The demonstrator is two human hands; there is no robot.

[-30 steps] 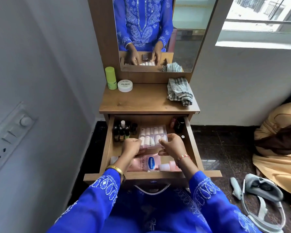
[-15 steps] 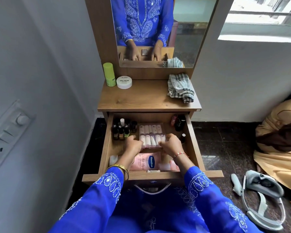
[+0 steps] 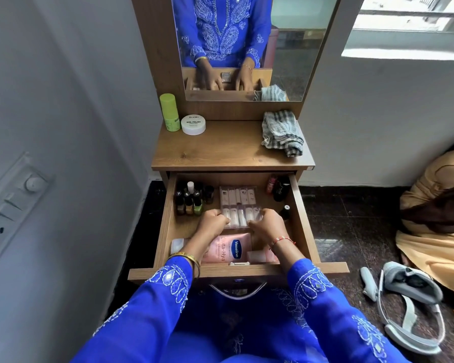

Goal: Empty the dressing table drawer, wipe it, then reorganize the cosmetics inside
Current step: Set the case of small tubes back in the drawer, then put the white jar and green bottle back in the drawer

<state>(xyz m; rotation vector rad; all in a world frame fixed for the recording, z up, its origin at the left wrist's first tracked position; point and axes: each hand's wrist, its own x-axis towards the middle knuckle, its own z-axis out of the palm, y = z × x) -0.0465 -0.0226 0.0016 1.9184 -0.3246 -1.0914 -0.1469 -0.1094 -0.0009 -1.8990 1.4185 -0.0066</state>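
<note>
The wooden drawer (image 3: 300,213) of the dressing table stands pulled out. A clear plastic case of white tubes (image 3: 238,203) lies flat in its middle. My left hand (image 3: 212,221) grips the case's near left corner and my right hand (image 3: 268,223) grips its near right corner, fingers curled. Several nail polish bottles (image 3: 190,199) stand at the back left. Dark and red bottles (image 3: 279,188) stand at the back right, and a small black bottle (image 3: 286,212) sits beside my right hand. A pink Vaseline lotion bottle (image 3: 230,248) lies at the front.
On the tabletop (image 3: 228,150) stand a green stick (image 3: 169,112) and a white nail polish remover tub (image 3: 193,124) at the left, with a checked cloth (image 3: 282,133) at the right. A headset (image 3: 412,305) and a controller (image 3: 367,282) lie on the dark floor at the right.
Both hands have pushed the clear case a little deeper into the drawer and lowered it flat. The camera has tilted slightly.
</note>
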